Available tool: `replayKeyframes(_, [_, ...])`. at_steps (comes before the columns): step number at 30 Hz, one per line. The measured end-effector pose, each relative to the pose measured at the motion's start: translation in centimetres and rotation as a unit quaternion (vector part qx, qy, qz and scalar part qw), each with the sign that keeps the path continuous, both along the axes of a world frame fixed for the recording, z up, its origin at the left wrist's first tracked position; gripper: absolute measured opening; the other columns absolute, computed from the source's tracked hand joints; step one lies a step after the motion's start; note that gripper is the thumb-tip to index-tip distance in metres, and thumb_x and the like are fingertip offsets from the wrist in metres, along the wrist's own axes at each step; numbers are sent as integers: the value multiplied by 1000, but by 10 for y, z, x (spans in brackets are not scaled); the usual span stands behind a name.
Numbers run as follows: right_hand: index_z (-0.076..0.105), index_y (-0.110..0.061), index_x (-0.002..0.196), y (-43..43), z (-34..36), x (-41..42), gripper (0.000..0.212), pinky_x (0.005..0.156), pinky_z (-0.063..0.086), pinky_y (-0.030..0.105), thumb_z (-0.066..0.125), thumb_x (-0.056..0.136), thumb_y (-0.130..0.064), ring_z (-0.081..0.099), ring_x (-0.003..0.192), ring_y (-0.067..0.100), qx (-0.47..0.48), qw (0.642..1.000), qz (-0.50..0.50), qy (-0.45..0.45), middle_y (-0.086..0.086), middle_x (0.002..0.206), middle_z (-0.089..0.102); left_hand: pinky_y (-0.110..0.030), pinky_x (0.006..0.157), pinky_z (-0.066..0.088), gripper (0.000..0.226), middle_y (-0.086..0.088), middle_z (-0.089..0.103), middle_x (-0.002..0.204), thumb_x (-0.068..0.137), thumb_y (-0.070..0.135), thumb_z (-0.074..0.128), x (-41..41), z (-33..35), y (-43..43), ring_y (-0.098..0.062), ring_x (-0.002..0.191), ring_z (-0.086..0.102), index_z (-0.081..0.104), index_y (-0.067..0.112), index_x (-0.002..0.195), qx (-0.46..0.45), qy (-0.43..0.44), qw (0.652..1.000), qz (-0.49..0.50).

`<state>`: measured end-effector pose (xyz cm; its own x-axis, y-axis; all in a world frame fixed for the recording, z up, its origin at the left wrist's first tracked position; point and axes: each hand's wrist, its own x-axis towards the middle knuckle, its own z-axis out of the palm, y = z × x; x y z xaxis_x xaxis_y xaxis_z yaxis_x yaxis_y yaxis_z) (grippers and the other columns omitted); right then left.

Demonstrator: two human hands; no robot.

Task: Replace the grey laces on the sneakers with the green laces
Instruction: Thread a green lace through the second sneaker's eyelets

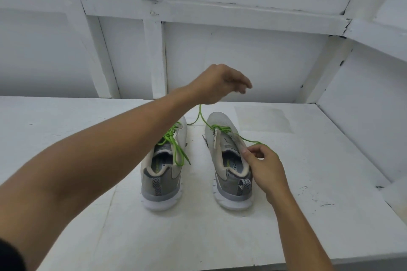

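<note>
Head view: left hand (222, 83) and right hand (264, 167) each pinch the round green lace (220, 127) threading the mesh sneaker (220, 117).

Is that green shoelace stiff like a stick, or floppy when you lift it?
Probably floppy: the green lace curves loosely from the right sneaker to the right hand. It likely only goes straight while the left hand pulls it up.

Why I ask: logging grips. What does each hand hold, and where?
The green lace of the right shoe: the right hand pinches one end beside the shoe's opening; the raised left hand holds another stretch aloft, fingers blurred.
</note>
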<state>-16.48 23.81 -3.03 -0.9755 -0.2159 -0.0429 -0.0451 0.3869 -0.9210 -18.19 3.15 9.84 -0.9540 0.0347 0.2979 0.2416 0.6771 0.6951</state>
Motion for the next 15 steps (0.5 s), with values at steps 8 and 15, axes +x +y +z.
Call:
replayKeyframes(8, [68, -24, 91, -11, 25, -23, 19, 83, 52, 37, 64, 84, -41, 62, 90, 15, 105, 993, 54, 5, -8, 94, 68, -17, 51, 45, 6, 1, 75, 82, 92, 20, 66, 32, 4, -8, -10, 51, 62, 67, 14, 90, 29, -114, 993, 0])
replayKeyframes(15, [60, -6, 69, -37, 49, -57, 40, 65, 41, 32, 62, 84, -43, 56, 70, 25, 240, 961, 136, 10, 9, 74, 59, -4, 50, 38, 26, 6, 70, 93, 97, 7, 48, 25, -13, -25, 5, 57, 56, 71, 15, 108, -103, -160, 978, 91])
